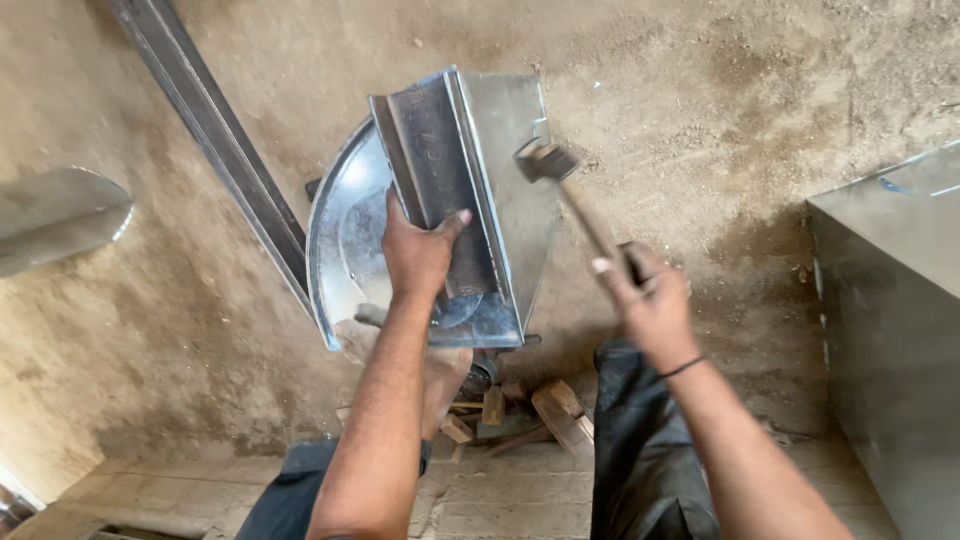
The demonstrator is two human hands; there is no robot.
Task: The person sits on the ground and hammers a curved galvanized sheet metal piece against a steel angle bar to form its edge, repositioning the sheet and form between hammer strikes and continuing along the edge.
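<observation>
My left hand [420,255] grips a dark steel angle bar [432,170] and presses it against a shiny sheet-metal piece [510,200] with a curved rim at its left. My right hand [650,300] is closed around the wooden handle of a hammer [545,160]. The hammer's head is blurred and hovers at the right face of the sheet-metal piece, near its top edge. A bare foot shows under the sheet metal, by my left forearm.
A long dark steel bar [215,130] lies diagonally on the dirt floor at the left. A round metal sheet [55,215] lies at the far left. A large sheet-metal box [890,330] stands at the right. Wood scraps [555,410] lie between my knees.
</observation>
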